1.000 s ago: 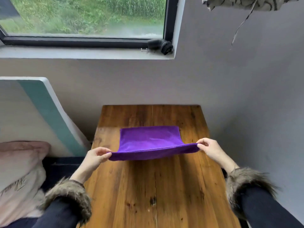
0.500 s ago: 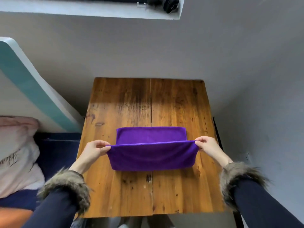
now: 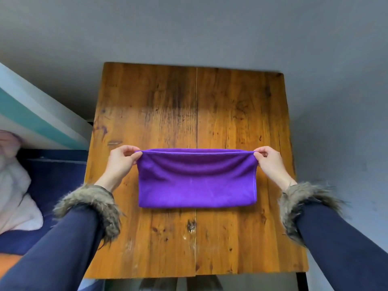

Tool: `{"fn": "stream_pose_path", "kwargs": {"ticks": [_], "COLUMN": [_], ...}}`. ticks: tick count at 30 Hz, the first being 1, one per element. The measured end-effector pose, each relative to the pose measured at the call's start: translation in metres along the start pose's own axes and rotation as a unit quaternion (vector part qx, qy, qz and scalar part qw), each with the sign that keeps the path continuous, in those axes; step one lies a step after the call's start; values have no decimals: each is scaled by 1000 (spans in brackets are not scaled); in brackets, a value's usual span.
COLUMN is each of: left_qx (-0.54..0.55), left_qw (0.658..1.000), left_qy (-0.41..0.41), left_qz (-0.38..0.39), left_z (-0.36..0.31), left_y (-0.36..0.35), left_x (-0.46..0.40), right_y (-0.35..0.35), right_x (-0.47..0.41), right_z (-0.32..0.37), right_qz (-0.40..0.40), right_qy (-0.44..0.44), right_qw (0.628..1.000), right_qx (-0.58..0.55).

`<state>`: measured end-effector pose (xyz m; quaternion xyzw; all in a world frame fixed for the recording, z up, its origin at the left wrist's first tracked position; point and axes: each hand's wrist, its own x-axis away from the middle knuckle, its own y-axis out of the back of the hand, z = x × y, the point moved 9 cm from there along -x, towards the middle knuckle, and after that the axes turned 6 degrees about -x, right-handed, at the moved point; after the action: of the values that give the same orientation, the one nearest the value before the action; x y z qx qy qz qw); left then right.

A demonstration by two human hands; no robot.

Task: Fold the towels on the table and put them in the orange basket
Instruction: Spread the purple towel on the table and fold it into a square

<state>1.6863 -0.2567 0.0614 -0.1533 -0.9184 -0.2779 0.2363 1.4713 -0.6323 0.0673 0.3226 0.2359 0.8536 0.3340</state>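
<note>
Both hands (image 3: 195, 162) at purple towel's (image 3: 197, 181) corners

A plain grey wall (image 3: 189, 28) fills the upper part of the frame and runs down the right side; a wooden table (image 3: 231, 114) of two broad planks, with a seam down its middle, stands against it at centre, its top orange-brown with dark stains and knots; light falls brighter on its near half, the far strip lying in shade; at the left edge a white board with a teal stripe (image 3: 31, 114) leans slantwise; below it sits dark blue upholstery (image 3: 54, 177) with a pale pinkish cushion (image 3: 14, 185) on it; an orange patch (image 3: 8, 263) shows at lower left.
</note>
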Motion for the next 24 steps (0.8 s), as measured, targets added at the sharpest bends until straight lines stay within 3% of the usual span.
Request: {"fn": "stream_pose_path", "kwargs": {"ticks": [10, 14, 16, 18, 21, 23, 24], "left_qx": [-26, -145, -264, -339, -432, -485, -496], "left_qw": [999, 986, 952, 905, 833, 797, 797], "left_qy": [18, -19, -103, -213, -338, -358, -345], "left_qz": [-36, -76, -118, -141, -69, -27, -17], "left_z": [26, 23, 5, -15, -19, -6, 1], "left_y": [-10, -15, -20, -40, -108, -145, -152], "left_x": [-37, -41, -27, -3, 35, 43, 38], "right_y": [-20, -31, -34, -52, -115, -149, -158], "right_x": [-24, -28, -17, 4, 42, 56, 56], "right_z": [-8, -10, 0, 25, 44, 37, 32], "right_qz": [-34, -50, -93, -118, -51, -14, -8], "right_qy": [-18, -14, 36, 150, 278, 297, 294], "right_qw": [999, 996, 986, 968, 934, 921, 919], "right_qx": [17, 71, 131, 165, 220, 251, 261]}}
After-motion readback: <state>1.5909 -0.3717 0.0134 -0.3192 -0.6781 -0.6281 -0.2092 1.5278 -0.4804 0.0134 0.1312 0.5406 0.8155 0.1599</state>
